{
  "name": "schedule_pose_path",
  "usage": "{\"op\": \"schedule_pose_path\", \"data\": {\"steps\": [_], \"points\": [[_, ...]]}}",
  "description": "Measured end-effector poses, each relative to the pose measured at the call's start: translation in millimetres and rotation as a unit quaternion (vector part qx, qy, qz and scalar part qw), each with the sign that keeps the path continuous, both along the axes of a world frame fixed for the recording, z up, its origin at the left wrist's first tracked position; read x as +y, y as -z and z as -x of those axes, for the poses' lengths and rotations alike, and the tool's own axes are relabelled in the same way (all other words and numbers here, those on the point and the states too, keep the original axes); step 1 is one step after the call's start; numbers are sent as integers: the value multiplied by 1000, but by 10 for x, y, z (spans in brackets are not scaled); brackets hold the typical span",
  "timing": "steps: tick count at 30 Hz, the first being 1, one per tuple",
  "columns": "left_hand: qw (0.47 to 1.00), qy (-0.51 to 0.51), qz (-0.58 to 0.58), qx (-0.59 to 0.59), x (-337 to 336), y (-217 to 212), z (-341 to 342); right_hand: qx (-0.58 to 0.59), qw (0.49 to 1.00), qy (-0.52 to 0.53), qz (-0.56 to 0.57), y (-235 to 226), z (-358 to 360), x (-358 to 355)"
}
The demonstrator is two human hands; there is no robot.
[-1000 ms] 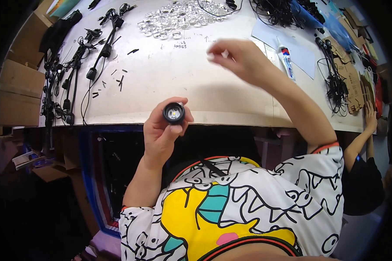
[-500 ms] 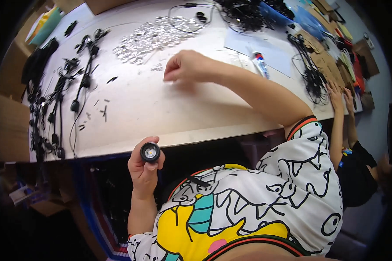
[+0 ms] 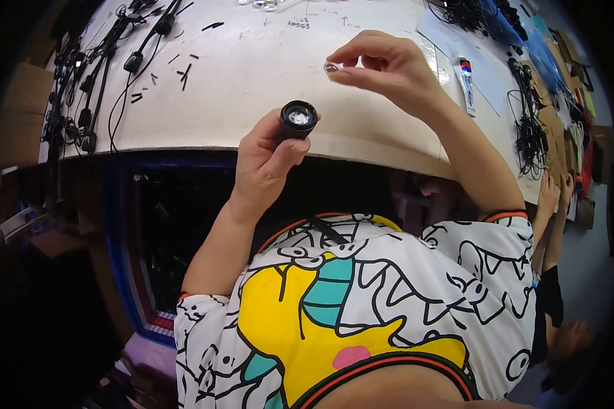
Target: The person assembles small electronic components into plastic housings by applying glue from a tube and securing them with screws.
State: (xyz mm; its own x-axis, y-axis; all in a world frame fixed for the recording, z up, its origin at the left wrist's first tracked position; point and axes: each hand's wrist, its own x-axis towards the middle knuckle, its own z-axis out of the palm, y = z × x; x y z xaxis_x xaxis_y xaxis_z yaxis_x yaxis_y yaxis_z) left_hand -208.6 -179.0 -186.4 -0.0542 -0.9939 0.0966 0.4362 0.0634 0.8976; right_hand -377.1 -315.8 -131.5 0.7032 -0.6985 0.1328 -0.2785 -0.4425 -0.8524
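The left hand (image 3: 269, 153), left of centre in the frame, is wrapped around a black lamp (image 3: 299, 117), thumb across its near side, the open end facing up at the camera. The right hand (image 3: 396, 71), upper right of centre, has its wrist bent and its thumb and forefinger pinched narrowly on a clear lens (image 3: 331, 67), held above and to the right of the lamp, apart from it.

The lamp's round mouth shows a silvery inside with a small yellow chip (image 3: 299, 118). A brown box (image 3: 20, 99) sits at the left edge; its contents cannot be made out.

More lenses (image 3: 266, 4) are cut off by the top edge. Black cords (image 3: 106, 65) and scraps (image 3: 184, 73) lie upper left. A glue tube (image 3: 466, 87) lies at upper right beside the right forearm, with cables (image 3: 527, 133) farther right, near a co-worker's hands (image 3: 547, 196).
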Motion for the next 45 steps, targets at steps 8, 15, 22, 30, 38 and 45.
{"op": "schedule_pose_path", "data": {"steps": [8, 15, 22, 30, 38, 45], "points": [[998, -24, 17, -47, 54, -13, 77, -53, 990, -127, -34, -305, -67, 378], [996, 2, -19, -89, 44, -14, 75, 41, 985, -163, -47, -509, 48, 322], [1000, 14, 11, 11, -7, 8, 9, 154, 936, 205, 242, -183, 418, -1451], [999, 8, -20, 26, -62, 34, -16, 385, 844, 316, 198, 249, 204, -2553], [1000, 8, -18, 11, -12, 46, -13, 344, 860, 301, 225, 394, 354, -2510], [1000, -22, -15, 16, 8, 94, -23, 213, 940, 183, 192, 11, 207, -1461]]}}
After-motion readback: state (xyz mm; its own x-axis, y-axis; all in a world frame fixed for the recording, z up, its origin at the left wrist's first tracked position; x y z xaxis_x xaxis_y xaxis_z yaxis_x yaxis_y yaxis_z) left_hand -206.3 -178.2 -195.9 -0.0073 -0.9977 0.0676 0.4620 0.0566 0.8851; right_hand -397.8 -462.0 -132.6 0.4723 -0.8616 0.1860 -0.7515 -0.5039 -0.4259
